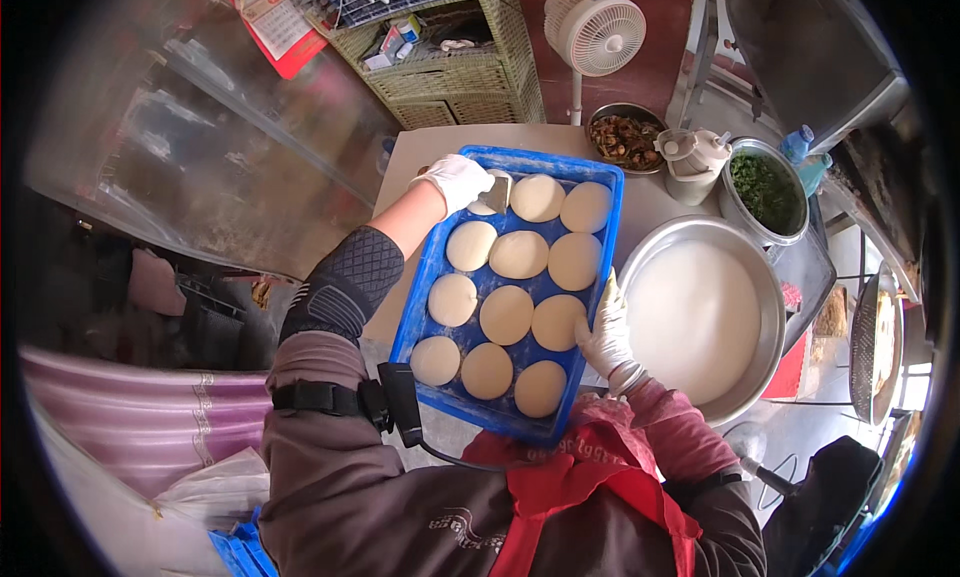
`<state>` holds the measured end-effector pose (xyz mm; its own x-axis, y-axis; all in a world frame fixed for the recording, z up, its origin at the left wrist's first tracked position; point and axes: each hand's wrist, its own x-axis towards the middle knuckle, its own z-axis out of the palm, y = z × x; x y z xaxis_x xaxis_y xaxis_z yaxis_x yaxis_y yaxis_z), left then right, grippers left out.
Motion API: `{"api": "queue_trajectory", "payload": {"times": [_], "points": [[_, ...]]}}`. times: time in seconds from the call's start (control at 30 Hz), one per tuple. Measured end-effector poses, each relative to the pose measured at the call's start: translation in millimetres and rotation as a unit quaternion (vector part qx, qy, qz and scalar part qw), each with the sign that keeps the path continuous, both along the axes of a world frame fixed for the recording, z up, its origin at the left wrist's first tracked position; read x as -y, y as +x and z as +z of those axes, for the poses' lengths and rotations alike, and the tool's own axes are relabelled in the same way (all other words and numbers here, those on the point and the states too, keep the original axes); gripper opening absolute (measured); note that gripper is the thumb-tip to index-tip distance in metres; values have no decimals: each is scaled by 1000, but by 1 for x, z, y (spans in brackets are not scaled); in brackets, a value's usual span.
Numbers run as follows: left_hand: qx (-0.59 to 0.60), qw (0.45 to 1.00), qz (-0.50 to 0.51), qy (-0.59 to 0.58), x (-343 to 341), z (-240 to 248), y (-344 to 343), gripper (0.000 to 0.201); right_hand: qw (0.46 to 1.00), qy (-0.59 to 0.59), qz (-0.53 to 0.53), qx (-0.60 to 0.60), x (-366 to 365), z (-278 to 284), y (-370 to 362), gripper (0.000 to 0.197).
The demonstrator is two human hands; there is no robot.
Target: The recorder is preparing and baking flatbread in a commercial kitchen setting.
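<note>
In front of me a blue plastic tray (402, 345) holds rows of round, pale dough balls (506, 315), somewhat flattened, on a floury bottom. My left hand (458, 183), in a white glove, is at the tray's far left corner. It is closed on a scraper (502, 191) with a flat metal blade, which is beside a partly hidden dough ball (483, 207). The grip end is mostly covered by the hand. My right hand (606, 339), also gloved, clasps the tray's right side, fingers outside and thumb over the rim near a dough ball.
Right of the tray stands a wide metal basin (775, 322) of white powder or batter. Behind it are a bowl of chopped greens (762, 189), a lidded jug (694, 165) and a bowl of brown food (626, 137). A white fan (596, 31) and wicker shelf (440, 77) stand beyond the table.
</note>
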<state>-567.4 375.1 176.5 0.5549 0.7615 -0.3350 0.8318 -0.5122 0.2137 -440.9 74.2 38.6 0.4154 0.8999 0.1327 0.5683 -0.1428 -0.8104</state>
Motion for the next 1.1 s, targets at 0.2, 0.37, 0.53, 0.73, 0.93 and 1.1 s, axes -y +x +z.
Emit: {"api": "queue_trajectory", "payload": {"times": [0.2, 0.37, 0.53, 0.73, 0.93, 1.1], "points": [[-36, 998, -49, -7, -16, -15, 27, 36, 1000, 6, -20, -1, 1, 3, 2, 89], [-202, 902, -366, 112, -37, -12, 61, 21, 1000, 11, -13, -22, -2, 8, 0, 88], [-211, 900, -364, 111, -2, -16, 45, 15, 999, 27, -15, 10, 0, -6, 3, 89], [-83, 974, -204, 53, 41, 36, 71, 52, 1000, -2, -6, -17, 2, 7, 3, 89], [-127, 955, -265, 42, 42, 10, 106, 41, 1000, 28, -3, -7, 1, -9, 6, 96], [-143, 925, -345, 71, 29, -2, 116, 22, 1000, 25, 4, 11, 1, -3, 6, 97]]}}
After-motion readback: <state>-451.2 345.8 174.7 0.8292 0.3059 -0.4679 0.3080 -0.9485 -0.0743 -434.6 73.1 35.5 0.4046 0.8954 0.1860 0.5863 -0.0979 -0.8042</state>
